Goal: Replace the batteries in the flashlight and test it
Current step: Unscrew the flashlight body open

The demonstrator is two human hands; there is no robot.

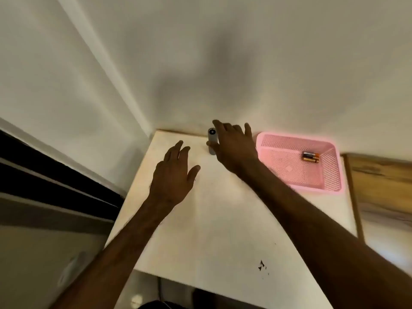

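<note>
At table's far edge: your right hand (234,148) reaches the upright flashlight (211,141).
Fingers spread, touching it, not gripping; left hand (172,175) open, empty; batteries (310,157) in basket (278,172).

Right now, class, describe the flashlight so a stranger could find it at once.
Start at the pale table and go to its far edge by the wall. Left of the pink basket, beside the right hand, stands the flashlight: a small grey upright cylinder, the only thing standing there.
</note>
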